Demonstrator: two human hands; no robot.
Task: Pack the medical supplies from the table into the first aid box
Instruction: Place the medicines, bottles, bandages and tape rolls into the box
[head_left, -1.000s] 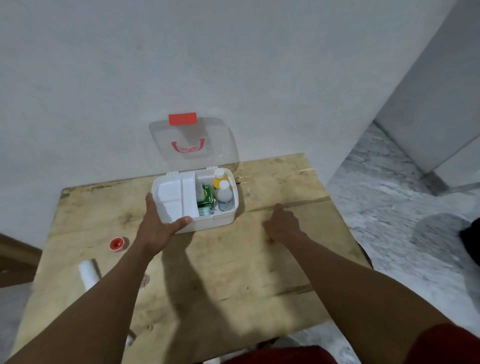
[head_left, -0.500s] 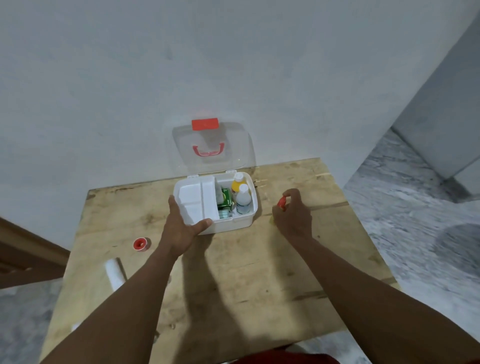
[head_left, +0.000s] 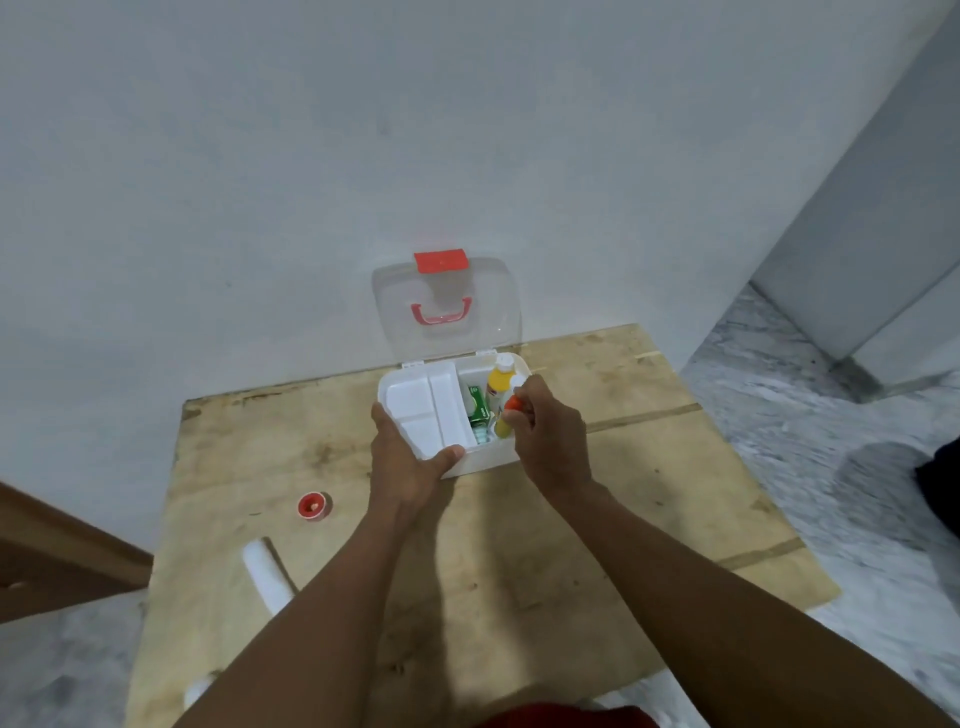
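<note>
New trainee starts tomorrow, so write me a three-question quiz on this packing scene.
1. True or false: the left hand grips the box at its near corner.
2. What does the right hand hold over the box? A) a small red item B) scissors C) nothing
3. Fill in: the box's lid stands ____.
Key: 1 true; 2 A; 3 open.

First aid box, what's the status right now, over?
Left hand grips first aid box front corner. Right hand pinches small orange item above right compartment. Red tape roll, white roll wait on table. Path clear.
</note>
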